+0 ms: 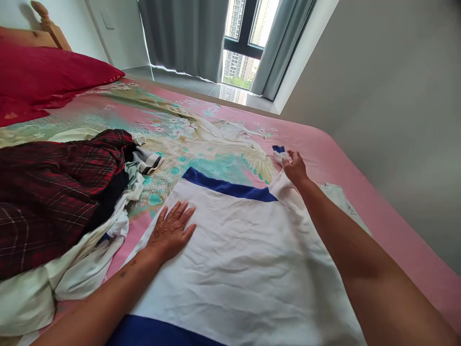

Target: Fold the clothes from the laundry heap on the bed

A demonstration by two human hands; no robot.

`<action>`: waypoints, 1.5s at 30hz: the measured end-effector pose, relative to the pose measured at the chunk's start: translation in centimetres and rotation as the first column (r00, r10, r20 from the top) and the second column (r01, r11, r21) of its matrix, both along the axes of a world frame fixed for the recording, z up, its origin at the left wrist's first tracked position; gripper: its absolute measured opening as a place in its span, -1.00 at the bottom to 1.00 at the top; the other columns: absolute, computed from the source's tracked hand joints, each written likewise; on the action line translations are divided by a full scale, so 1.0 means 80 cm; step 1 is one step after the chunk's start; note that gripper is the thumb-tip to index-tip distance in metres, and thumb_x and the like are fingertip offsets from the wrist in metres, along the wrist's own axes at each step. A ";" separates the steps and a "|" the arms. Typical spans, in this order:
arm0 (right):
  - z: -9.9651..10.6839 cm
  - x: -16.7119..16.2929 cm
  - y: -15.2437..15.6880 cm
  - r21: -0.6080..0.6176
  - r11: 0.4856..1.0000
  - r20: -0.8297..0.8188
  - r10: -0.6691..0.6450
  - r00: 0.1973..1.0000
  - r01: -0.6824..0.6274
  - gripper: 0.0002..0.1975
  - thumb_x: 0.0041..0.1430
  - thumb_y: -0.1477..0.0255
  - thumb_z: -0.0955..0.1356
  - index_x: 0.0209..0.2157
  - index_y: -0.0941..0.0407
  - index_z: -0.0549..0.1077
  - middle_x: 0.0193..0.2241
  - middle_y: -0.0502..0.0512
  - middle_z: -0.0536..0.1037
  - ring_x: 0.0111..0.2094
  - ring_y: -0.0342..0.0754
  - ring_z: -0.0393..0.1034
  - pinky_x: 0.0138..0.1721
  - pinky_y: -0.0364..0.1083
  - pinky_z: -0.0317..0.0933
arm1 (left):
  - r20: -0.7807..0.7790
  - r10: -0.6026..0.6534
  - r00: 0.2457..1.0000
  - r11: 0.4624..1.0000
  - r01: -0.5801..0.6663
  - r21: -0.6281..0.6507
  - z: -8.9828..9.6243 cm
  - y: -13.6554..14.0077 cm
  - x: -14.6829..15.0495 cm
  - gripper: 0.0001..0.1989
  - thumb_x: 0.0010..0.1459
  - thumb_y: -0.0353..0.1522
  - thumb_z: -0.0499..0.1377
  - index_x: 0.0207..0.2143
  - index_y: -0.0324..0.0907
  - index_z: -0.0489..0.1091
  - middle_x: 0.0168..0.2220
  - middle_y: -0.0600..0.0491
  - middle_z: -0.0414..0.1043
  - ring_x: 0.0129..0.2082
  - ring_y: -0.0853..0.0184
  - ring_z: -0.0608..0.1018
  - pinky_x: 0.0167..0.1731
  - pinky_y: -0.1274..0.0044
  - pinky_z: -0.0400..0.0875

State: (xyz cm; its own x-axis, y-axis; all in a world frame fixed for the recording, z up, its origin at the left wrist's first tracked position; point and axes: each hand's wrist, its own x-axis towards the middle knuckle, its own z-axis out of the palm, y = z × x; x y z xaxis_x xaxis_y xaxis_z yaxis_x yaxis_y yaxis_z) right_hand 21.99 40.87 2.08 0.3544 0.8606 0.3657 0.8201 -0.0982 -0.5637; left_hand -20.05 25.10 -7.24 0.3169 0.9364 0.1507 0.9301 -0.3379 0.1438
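A white shirt (230, 250) with dark blue bands lies spread on the bed in front of me. One blue band runs along its far edge, and another shows at the bottom of the view. My left hand (173, 228) rests flat on the shirt's left part, fingers spread. At the far right corner, my right hand (295, 168) pinches a narrow white part of the shirt that looks like a sleeve. Its blue-tipped end (278, 149) sticks out beyond my fingers. My right forearm covers some of the shirt's right side.
To the left lies a heap of clothes with a dark red plaid garment (54, 187) on top. Another pale folded cloth (340, 197) lies beyond my right forearm. The bed has a pink patterned sheet (345, 158) and red pillows (54, 72). A wall (389, 96) borders the right side.
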 end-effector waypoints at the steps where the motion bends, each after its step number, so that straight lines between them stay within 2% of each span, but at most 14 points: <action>1: -0.009 0.008 -0.019 0.036 0.998 0.053 0.041 0.998 -0.043 -0.59 0.08 0.39 0.23 -0.01 0.16 0.31 -0.02 0.22 0.40 -0.01 0.05 0.26 0.07 0.01 0.11 | -0.004 -0.001 1.000 1.000 0.001 0.002 0.000 0.001 0.000 -0.49 0.21 -0.19 -0.04 0.20 -0.07 0.19 0.29 0.02 0.03 0.30 0.20 0.05 0.26 0.22 -0.20; 6: -0.050 0.015 -0.087 0.036 0.996 0.160 0.073 0.984 -0.080 -0.68 0.09 0.43 0.18 -0.17 0.18 0.43 -0.25 0.21 0.49 -0.18 0.04 0.32 -0.07 0.01 0.17 | 0.003 -0.010 1.000 1.000 0.010 0.010 0.001 0.004 0.000 -0.49 0.20 -0.18 -0.03 0.19 -0.06 0.19 0.29 0.00 0.05 0.29 0.19 0.07 0.24 0.22 -0.18; 9: -0.069 -0.020 -0.103 -0.057 0.988 0.135 0.149 0.980 -0.142 -0.71 0.16 0.36 0.18 -0.19 0.15 0.43 -0.30 0.16 0.50 -0.26 0.01 0.33 -0.17 -0.05 0.18 | 0.011 -0.010 1.000 1.000 0.010 0.002 0.004 0.000 0.001 -0.50 0.20 -0.18 -0.03 0.18 -0.07 0.20 0.28 -0.02 0.07 0.29 0.17 0.08 0.23 0.20 -0.17; 12: -0.097 -0.071 -0.119 -0.090 0.984 0.230 0.173 0.958 -0.156 -0.73 0.16 0.36 0.21 -0.18 0.14 0.43 -0.21 0.19 0.48 -0.16 0.05 0.29 -0.09 -0.01 0.11 | 0.022 -0.014 1.000 1.000 0.014 -0.018 0.011 -0.003 0.001 -0.51 0.20 -0.18 -0.02 0.17 -0.06 0.21 0.27 -0.02 0.10 0.27 0.18 0.11 0.22 0.21 -0.13; 17: -0.132 -0.102 -0.136 0.002 0.994 0.280 0.101 0.955 -0.106 -0.73 0.16 0.39 0.22 -0.14 0.11 0.42 -0.14 0.16 0.46 -0.05 0.08 0.23 0.00 0.03 0.00 | 0.123 0.096 0.988 0.995 -0.095 -0.017 0.028 0.054 0.001 -0.66 0.20 -0.19 -0.04 -0.10 -0.05 0.42 0.00 0.01 0.42 0.04 0.21 0.38 0.10 0.31 0.14; 21: -0.134 -0.091 -0.135 0.074 0.988 0.257 0.111 0.960 -0.135 -0.74 0.14 0.41 0.22 -0.15 0.09 0.43 -0.12 0.12 0.46 -0.03 0.05 0.23 0.03 0.02 -0.04 | 0.198 0.149 0.969 0.987 -0.159 0.032 0.042 0.150 0.009 -0.58 0.18 -0.31 -0.05 0.07 -0.16 0.30 0.12 -0.06 0.30 0.12 0.18 0.30 0.12 0.34 0.14; 24: -0.132 -0.088 -0.136 0.115 0.984 0.246 0.103 0.964 -0.134 -0.75 0.15 0.43 0.21 -0.17 0.09 0.43 -0.12 0.12 0.46 -0.02 0.03 0.23 0.08 0.02 -0.09 | 0.176 0.213 0.961 0.977 -0.204 -0.068 0.050 0.213 0.023 -0.44 0.08 -0.42 0.00 0.18 -0.16 0.19 0.23 -0.06 0.16 0.21 0.15 0.19 0.17 0.32 0.06; 26: -0.132 -0.089 -0.137 0.120 0.984 0.241 0.096 0.966 -0.128 -0.76 0.14 0.46 0.20 -0.19 0.09 0.43 -0.13 0.13 0.46 -0.02 0.02 0.24 0.10 0.02 -0.10 | 0.141 0.227 0.964 0.966 -0.204 -0.160 0.054 0.242 0.031 -0.41 -0.05 -0.46 0.08 0.11 -0.11 0.29 0.16 -0.06 0.26 0.17 0.10 0.25 0.13 0.31 0.12; 28: -0.132 -0.088 -0.138 0.120 0.985 0.234 0.095 0.968 -0.126 -0.75 0.13 0.50 0.19 -0.21 0.09 0.43 -0.15 0.13 0.47 -0.03 0.02 0.25 0.10 0.02 -0.08 | 0.120 0.234 0.965 0.953 -0.204 -0.223 0.057 0.259 0.033 -0.53 -0.18 -0.46 0.15 -0.12 -0.12 0.47 -0.03 -0.06 0.44 0.04 0.04 0.37 0.01 0.32 0.25; 31: -0.131 -0.086 -0.136 0.135 0.981 0.223 0.106 0.969 -0.139 -0.69 0.12 0.55 0.16 -0.16 0.09 0.42 -0.12 0.12 0.47 0.00 0.00 0.23 0.11 0.01 -0.08 | 0.147 0.234 0.961 0.942 -0.187 -0.280 0.061 0.272 0.023 -0.74 -0.22 -0.43 0.16 -0.37 -0.18 0.50 -0.36 0.00 0.50 -0.26 0.14 0.50 -0.25 0.45 0.37; 35: -0.131 -0.082 -0.132 0.130 0.982 0.196 0.109 0.974 -0.137 -0.64 0.17 0.55 0.14 -0.08 0.08 0.42 -0.06 0.13 0.43 0.02 0.01 0.19 0.08 0.00 -0.02 | 0.286 0.237 0.928 0.947 -0.156 -0.280 0.051 0.271 0.001 -0.70 -0.13 -0.33 0.14 -0.29 -0.22 0.47 -0.52 0.10 0.42 -0.49 0.34 0.45 -0.47 0.57 0.31; 40: -0.132 -0.079 -0.125 0.119 0.992 0.131 0.023 0.991 -0.039 -0.66 0.25 0.43 0.12 -0.06 0.10 0.42 -0.17 0.17 0.44 -0.11 0.03 0.24 -0.03 -0.02 0.10 | 0.628 0.312 0.714 0.946 -0.169 -0.277 0.014 0.258 -0.008 -0.61 -0.18 -0.28 0.18 -0.23 -0.22 0.44 -0.44 0.09 0.46 -0.47 0.37 0.44 -0.43 0.58 0.32; 43: -0.122 -0.076 -0.113 -0.044 0.999 0.210 0.011 0.978 -0.002 -0.63 0.25 0.41 0.15 0.04 0.05 0.36 -0.19 0.17 0.45 -0.15 0.06 0.26 -0.13 -0.01 0.13 | 0.709 0.310 0.633 0.948 -0.154 -0.277 0.001 0.253 -0.009 -0.63 -0.13 -0.27 0.16 -0.23 -0.23 0.43 -0.39 0.07 0.49 -0.43 0.38 0.46 -0.37 0.58 0.34; 45: -0.111 -0.072 -0.100 -0.230 0.973 0.278 0.078 0.958 -0.013 -0.66 0.22 0.42 0.18 0.01 0.01 0.37 -0.21 0.16 0.47 -0.18 0.08 0.29 -0.21 -0.01 0.12 | 0.673 0.299 0.676 0.954 -0.188 -0.235 0.003 0.255 -0.012 -0.69 -0.07 -0.28 0.13 -0.25 -0.22 0.43 -0.37 0.06 0.50 -0.40 0.37 0.47 -0.31 0.58 0.34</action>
State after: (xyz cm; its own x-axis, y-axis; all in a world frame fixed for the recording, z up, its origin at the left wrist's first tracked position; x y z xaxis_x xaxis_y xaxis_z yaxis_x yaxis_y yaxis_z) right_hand 16.20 32.85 -6.80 0.2231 0.9444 0.2415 0.9489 -0.1537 -0.2755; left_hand -20.99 45.47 -6.97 -0.0691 0.9927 0.0991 0.5900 -0.0394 0.8064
